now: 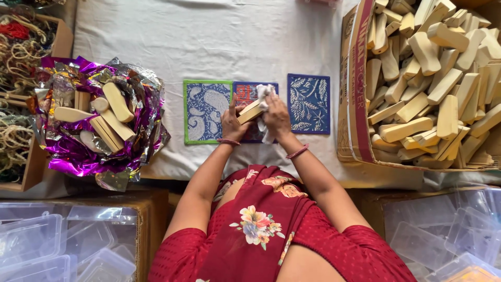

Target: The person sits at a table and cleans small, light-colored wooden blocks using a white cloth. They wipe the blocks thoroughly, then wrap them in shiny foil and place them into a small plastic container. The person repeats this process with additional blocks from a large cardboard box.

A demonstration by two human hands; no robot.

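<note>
My left hand (231,124) grips a pale wooden block (249,111) over the middle of three printed cloth squares. My right hand (275,116) holds a white cloth (264,93) pressed against the block's right end. Under the hands lies a red-and-blue square (245,94). A green-edged blue paisley square (204,111) sits to its left, and a blue leaf-pattern square (309,103) lies to the right. All rest on a white sheet (219,42).
A cardboard box (355,104) full of several wooden blocks stands at the right. Purple foil (78,156) with a few blocks lies at the left. A box of rope coils (15,62) is at the far left. Clear plastic containers (42,240) fill both lower corners.
</note>
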